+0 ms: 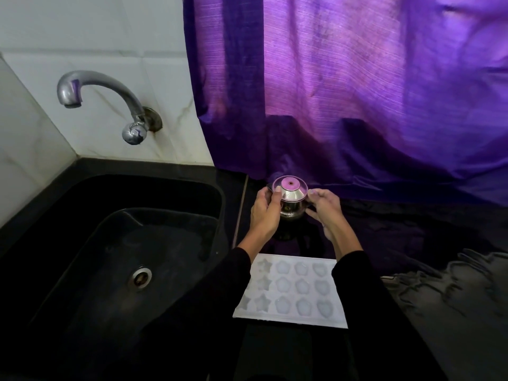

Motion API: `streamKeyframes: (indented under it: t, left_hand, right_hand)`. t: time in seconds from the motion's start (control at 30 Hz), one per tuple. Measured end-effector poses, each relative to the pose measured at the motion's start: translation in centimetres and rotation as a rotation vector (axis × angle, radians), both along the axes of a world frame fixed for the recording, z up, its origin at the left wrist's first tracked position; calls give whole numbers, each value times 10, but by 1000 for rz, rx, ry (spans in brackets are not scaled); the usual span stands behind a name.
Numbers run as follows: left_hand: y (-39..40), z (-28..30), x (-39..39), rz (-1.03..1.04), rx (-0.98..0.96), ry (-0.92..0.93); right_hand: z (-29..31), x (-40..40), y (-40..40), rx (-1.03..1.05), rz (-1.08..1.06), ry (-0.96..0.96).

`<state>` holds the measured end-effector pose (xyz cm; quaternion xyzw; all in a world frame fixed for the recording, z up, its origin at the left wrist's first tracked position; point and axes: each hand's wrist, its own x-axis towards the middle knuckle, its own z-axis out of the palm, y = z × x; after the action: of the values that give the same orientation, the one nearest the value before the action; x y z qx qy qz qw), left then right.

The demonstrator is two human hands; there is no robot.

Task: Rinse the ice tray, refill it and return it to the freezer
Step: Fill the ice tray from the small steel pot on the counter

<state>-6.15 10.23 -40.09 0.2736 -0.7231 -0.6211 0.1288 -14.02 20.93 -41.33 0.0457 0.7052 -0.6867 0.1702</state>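
White ice tray (291,288) lies flat on the black counter (384,229), just right of the sink (115,243), near edge of the scene. Its moulds are star and flower shapes, in rows; they look pale and glossy, cannot tell if filled. Tray sits between the two black-sleeved forearms, nearer than both hands, not touched by either.

Both hands are farther back, at a small steel jug (290,203) with a clear domed lid (289,185) that shows a pink round centre. Left hand (265,213) curls round the jug's left side, thumb up against the lid rim. Right hand (324,209) holds the right side, fingers curled, thumb and forefinger pinching near the lid edge. Whether the jug rests on the counter or is raised off it is unclear; the area under it is dark.

Jug is straight beyond the tray's far edge, near it but apart.

Purple curtain (357,92) hangs behind, its hem draped onto the counter just behind the jug. Chrome tap (101,103) juts from the white tiled wall (96,31) far left, spout over the sink, no water visible running. Metal drain (140,277) in the sink floor. Dark crumpled cloth (453,292) lies right of the tray.
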Motion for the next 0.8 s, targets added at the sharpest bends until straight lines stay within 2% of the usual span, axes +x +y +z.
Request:
streamKeyframes:
  t: [0.13, 0.3, 0.47, 0.63, 0.8]
  left_hand:
    - [-13, -4, 13, 63, 25, -83]
    - [-29, -15, 84, 150, -220, -175]
    - [-12, -31, 138, 281, -377, -340]
    - [-1, -42, 155, 245, -367, -402]
    - [-3, -39, 158, 171, -282, -411]
  right_hand:
    - [2, 10, 20, 162, -4, 81]
    - [-7, 52, 77, 569, -88, 210]
    - [-16, 94, 105, 865, -88, 129]
    - [-26, 121, 109, 950, -33, -6]
    - [-29, 138, 105, 871, -42, 51]
